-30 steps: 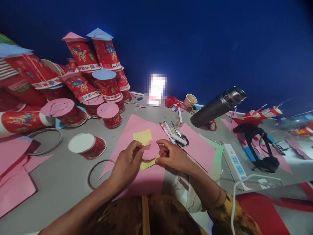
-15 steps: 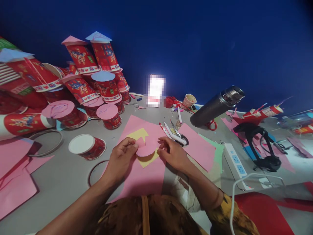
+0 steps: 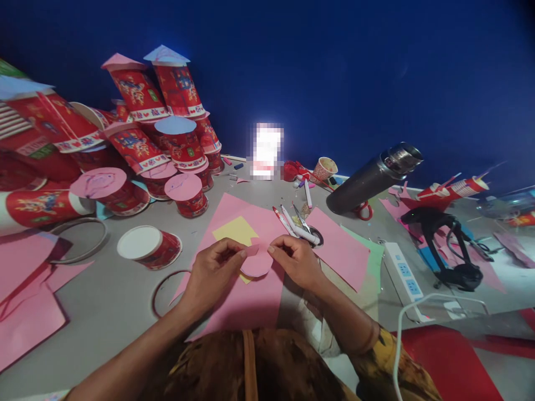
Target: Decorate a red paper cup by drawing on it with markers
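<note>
Between my two hands is a rounded pink paper piece [image 3: 256,264] with a notch in its far edge. My left hand [image 3: 217,266] pinches its left edge between thumb and fingers. On the opposite edge, my right hand [image 3: 295,258] has thumb and fingertips closed on the same paper. Below it lies a yellow paper sheet [image 3: 234,228], partly covered by the piece and my left hand. Both rest over a large pink sheet [image 3: 246,309] on the grey table. Pens [image 3: 288,221] and black-handled scissors [image 3: 314,236] lie just beyond my right hand.
Red paper cups [image 3: 178,145] with paper tops are stacked at the left. A single cup [image 3: 167,250] lies tilted near my left forearm. At the right are a dark thermos [image 3: 368,181], a power strip [image 3: 404,278] and a black strapped device [image 3: 443,245]. A lit phone [image 3: 267,150] stands behind.
The pink piece has moved slightly right, off much of the yellow paper. My right fingers have closed on its right edge. The view has shifted slightly.
</note>
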Demonstrator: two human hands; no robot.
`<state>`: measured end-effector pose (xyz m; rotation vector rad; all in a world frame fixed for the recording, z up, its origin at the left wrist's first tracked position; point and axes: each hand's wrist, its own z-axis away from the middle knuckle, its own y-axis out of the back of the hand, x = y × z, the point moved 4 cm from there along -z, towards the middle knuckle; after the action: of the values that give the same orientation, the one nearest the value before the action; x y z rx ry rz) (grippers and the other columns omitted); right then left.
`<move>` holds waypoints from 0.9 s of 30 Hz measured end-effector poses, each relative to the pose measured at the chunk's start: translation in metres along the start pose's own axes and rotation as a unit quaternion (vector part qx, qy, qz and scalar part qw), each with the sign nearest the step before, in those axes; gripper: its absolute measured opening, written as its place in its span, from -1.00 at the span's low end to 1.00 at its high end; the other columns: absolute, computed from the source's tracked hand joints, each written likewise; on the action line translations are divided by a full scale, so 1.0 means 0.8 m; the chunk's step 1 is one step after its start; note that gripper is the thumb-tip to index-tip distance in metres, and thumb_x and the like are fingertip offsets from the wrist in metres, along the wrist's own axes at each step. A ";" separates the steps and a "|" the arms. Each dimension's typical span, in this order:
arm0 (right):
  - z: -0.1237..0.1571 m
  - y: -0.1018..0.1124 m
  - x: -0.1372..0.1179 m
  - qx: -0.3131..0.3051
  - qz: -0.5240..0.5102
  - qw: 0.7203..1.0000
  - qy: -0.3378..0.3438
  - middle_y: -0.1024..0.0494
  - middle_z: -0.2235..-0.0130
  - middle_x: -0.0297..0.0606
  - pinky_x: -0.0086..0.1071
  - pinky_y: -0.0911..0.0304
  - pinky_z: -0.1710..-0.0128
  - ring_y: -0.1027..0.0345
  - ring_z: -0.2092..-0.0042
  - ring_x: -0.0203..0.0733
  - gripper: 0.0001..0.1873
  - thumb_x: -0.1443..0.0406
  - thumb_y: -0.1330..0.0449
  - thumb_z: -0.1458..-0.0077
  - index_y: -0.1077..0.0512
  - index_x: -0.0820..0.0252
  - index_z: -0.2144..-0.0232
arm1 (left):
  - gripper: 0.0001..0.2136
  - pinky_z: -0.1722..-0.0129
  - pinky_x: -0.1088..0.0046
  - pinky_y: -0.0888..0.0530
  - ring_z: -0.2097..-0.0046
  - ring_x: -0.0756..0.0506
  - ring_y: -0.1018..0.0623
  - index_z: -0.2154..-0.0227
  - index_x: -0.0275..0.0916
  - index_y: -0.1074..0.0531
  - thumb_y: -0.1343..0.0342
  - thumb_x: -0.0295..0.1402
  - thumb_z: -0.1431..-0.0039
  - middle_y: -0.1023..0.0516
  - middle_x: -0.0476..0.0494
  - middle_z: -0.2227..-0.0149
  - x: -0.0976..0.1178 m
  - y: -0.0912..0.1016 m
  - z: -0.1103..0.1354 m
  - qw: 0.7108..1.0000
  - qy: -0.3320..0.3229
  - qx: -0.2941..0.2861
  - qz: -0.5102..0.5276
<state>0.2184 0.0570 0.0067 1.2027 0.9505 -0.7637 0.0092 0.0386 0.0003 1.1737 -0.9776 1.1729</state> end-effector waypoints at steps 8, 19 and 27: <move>0.006 -0.005 -0.002 -0.027 0.041 0.998 0.038 -0.56 0.44 -0.36 -0.39 -0.16 0.38 -0.32 0.41 -0.27 -0.80 0.18 -0.24 -0.25 -0.55 0.15 0.37 | -0.79 0.33 0.40 -0.41 0.37 -0.06 -0.50 0.43 -0.17 -0.58 -0.32 -0.14 -0.07 -0.58 -0.02 0.43 -0.004 0.001 -0.004 1.000 -0.009 0.010 0.007; 0.008 -0.006 -0.005 -0.064 0.053 0.996 0.040 -0.66 0.38 -0.36 -0.39 -0.20 0.32 -0.42 0.36 -0.27 -0.84 0.27 -0.26 -0.27 -0.57 0.15 0.37 | -0.66 0.25 0.35 -0.49 0.30 -0.12 -0.59 0.25 -0.22 -0.69 -0.41 -0.11 0.03 -0.69 -0.11 0.36 -0.009 0.001 -0.005 0.997 0.047 -0.015 0.054; 0.008 -0.006 -0.002 -0.072 0.076 0.994 0.033 -0.67 0.38 -0.36 -0.38 -0.18 0.32 -0.43 0.36 -0.26 -0.86 0.30 -0.28 -0.26 -0.58 0.14 0.37 | -0.77 0.20 0.32 -0.52 0.26 -0.17 -0.63 0.36 -0.17 -0.71 -0.36 -0.13 -0.03 -0.74 -0.14 0.33 -0.003 0.004 -0.005 1.000 0.019 -0.019 -0.003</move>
<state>0.2148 0.0498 0.0064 1.1659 0.9400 -0.5279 0.0059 0.0426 -0.0020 1.1186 -0.9638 1.1636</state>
